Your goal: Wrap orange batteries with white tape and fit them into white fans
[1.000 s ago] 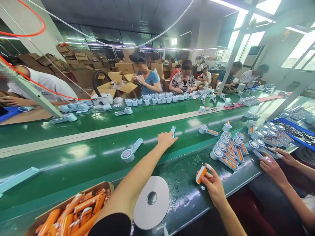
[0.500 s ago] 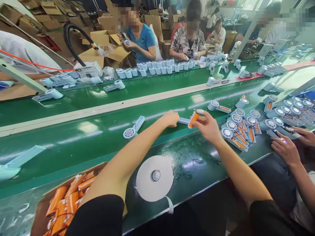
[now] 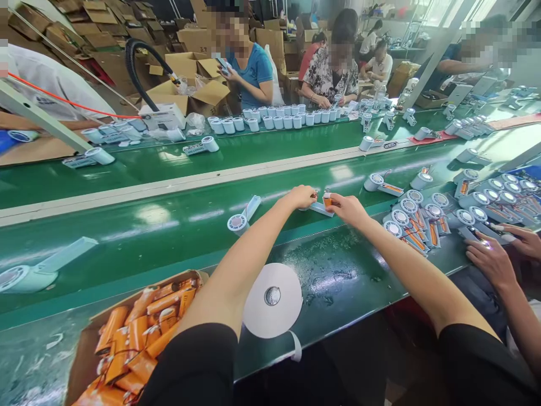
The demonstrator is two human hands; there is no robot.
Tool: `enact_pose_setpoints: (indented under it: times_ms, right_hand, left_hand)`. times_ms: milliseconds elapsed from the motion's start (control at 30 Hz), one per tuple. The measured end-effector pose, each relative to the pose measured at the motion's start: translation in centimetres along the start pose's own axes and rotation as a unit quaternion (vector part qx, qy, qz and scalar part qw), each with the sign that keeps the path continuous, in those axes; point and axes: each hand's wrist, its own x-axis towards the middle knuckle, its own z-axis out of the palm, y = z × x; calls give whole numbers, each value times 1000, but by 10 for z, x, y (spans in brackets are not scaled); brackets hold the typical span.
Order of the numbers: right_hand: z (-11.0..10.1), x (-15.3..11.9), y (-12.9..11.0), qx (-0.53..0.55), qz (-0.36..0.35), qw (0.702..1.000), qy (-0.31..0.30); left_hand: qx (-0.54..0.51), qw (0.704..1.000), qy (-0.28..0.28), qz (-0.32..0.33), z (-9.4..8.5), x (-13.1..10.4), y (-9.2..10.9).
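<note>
On the belt, my left hand (image 3: 301,196) is closed at the round end of a light blue plastic housing (image 3: 322,209), mostly covering that end. Red wire shows at its fingertips. My right hand (image 3: 347,208) pinches an orange-wrapped battery pack (image 3: 327,201), upright just above the housing's tray-like handle; whether they touch I cannot tell. Left of my hands lies another light blue housing (image 3: 238,223), its handle pointing up and right. A cardboard box (image 3: 80,352) by my left arm holds several orange battery packs (image 3: 137,332).
A roll of white tape (image 3: 262,304) lies on the near ledge between my forearms. Several housings with orange packs (image 3: 408,206) crowd the right side, beside a co-worker's hands (image 3: 492,256). One housing (image 3: 46,265) is at far left. A pale divider (image 3: 253,169) separates two green belts.
My right hand has brought the battery pack left and turned it more upright, close to my left hand. The nearby housings have shifted right in the picture as the view moved.
</note>
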Motion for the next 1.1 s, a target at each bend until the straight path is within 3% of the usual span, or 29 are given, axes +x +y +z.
enact_pose_setpoints:
  times_ms: [100,233,367,467,567,700,767,833,933,1033,1100]
  right_hand:
    - [-2,2,-2,-105,-3,994,-37]
    - [-5,9,-13,-168,-6,981,-93]
    - [-2,20,-26,-215,-19,965,-150]
    - [1,30,-29,-222,-31,962,-159]
    - [1,39,-28,-212,-45,965,-150]
    - [-4,38,-29,-193,-21,976,-102]
    - [-7,31,-32,-179,-4,982,-59]
    - [-9,18,-40,-162,5,987,-8]
    - [-8,-11,-58,-118,11,990,71]
    - [-2,-54,-81,97,14,987,124]
    - [3,-88,-98,259,25,958,120]
  left_hand:
    - [-5,999,32,-29,9,6,7]
    - [-16,996,66,-63,17,11,21]
    - [-26,993,88,-77,8,-7,29]
    - [-13,992,108,-56,-4,-55,16]
    - [8,997,75,-5,1,-133,0]
    - [73,988,-55,122,49,-242,-2]
    - [112,981,-67,142,78,-276,4]
    - [121,983,-47,127,97,-292,11]
    - [102,991,-25,78,105,-296,15]
    - [76,997,-26,4,103,-298,14]
    - [50,999,-13,-9,102,-307,15]
